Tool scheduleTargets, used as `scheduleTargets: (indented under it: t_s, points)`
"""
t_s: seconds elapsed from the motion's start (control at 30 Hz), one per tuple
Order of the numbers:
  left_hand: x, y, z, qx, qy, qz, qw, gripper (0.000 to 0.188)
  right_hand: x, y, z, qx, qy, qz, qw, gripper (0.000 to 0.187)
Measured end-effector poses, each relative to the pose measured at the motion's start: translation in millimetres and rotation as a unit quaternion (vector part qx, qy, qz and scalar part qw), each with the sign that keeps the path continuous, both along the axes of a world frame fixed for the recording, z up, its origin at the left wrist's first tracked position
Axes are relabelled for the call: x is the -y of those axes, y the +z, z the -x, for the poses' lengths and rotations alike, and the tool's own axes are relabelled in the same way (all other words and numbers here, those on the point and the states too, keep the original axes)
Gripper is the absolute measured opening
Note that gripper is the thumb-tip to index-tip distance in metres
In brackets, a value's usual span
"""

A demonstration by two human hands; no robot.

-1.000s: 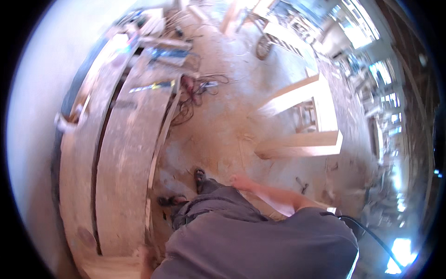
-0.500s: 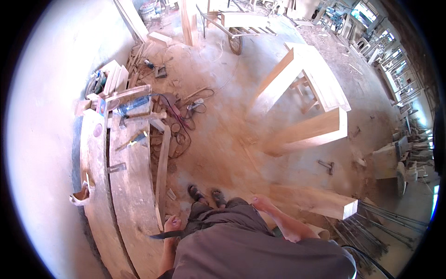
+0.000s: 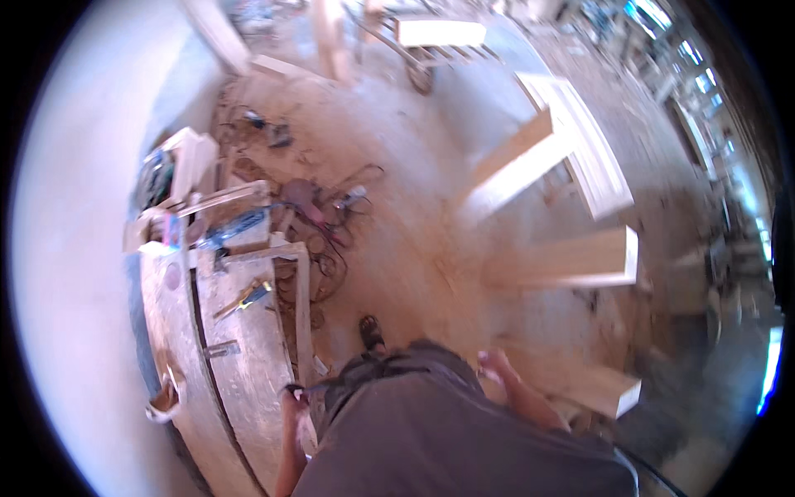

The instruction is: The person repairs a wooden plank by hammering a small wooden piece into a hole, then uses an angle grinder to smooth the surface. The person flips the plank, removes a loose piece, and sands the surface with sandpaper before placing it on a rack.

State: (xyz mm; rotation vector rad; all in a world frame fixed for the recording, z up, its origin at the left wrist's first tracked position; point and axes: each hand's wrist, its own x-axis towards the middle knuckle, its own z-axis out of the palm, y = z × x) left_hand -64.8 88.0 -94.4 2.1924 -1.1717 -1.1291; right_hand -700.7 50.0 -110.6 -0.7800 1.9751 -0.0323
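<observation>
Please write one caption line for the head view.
Person's left hand by a dusty workbench; right hand hangs free near pale timber beams.

I stand on a sawdust-strewn floor (image 3: pixel 406 207) in a workshop. A pale wall (image 3: pixel 74 273) runs along my left, with a long wooden desk (image 3: pixel 248 364) against it. Pale timber frames (image 3: pixel 571 166) stand to my right, and bright windows (image 3: pixel 696 99) line the far right side.

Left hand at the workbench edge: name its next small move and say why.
Probably a short reach forward along the workbench toward the yellow-handled tool. The left hand sits at the bench's near edge with nothing visible in it, and that tool lies just ahead.
</observation>
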Motion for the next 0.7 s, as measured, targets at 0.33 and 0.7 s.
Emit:
scheduleTargets:
  t_s: [0.33,0.7]
  points:
    - [345,114,61,-0.012,-0.153,0.124,0.980,0.043,71,-2,-19,-0.102,0.076,0.043,0.991,0.037]
    - [511,157,157,0.099,-0.219,-0.053,0.969,0.044,216,-27,43,0.029,-0.044,0.011,0.999,0.041]
